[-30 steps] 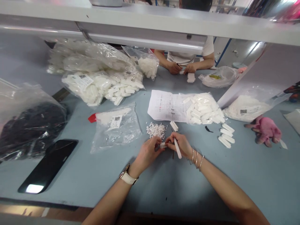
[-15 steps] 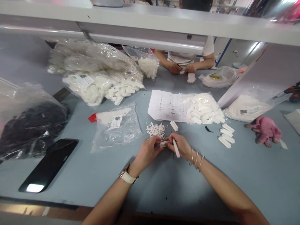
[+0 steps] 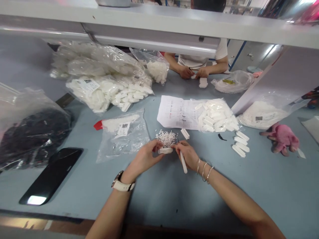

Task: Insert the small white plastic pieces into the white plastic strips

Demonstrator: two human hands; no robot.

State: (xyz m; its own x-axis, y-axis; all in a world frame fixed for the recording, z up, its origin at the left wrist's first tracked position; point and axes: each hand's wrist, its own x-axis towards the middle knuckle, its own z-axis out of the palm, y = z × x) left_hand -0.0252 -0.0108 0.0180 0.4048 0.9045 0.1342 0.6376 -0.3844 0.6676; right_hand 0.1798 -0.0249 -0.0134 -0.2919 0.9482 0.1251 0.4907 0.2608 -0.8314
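Note:
Between its thumb and fingers my left hand [image 3: 147, 155] grips a small white plastic piece [image 3: 165, 151] with a row of openings along it. My right hand [image 3: 187, 156] is closed around a white-handled tool [image 3: 183, 162]; its thin dark tip points away from me, toward the pile. Just beyond both hands lies a heap of tiny white pellet-like parts [image 3: 166, 137]. A white plastic block [image 3: 185, 133] rests to the right of the heap. Farther right, several similar white blocks [image 3: 241, 146] sit in a loose stack.
A printed sheet [image 3: 171, 111] lies ahead, partly under a bag of white pieces [image 3: 215, 116]. Left are an opened clear bag [image 3: 124, 142], large bags [image 3: 107, 79] and a black phone [image 3: 52, 176]. A pink plush toy [image 3: 284, 137] is right. A co-worker's hands [image 3: 194, 72] work opposite.
My left hand has moved left with the white piece, which now lies more level and shows fully. My right hand has shifted slightly left and down with the tool, and the hands are farther apart.

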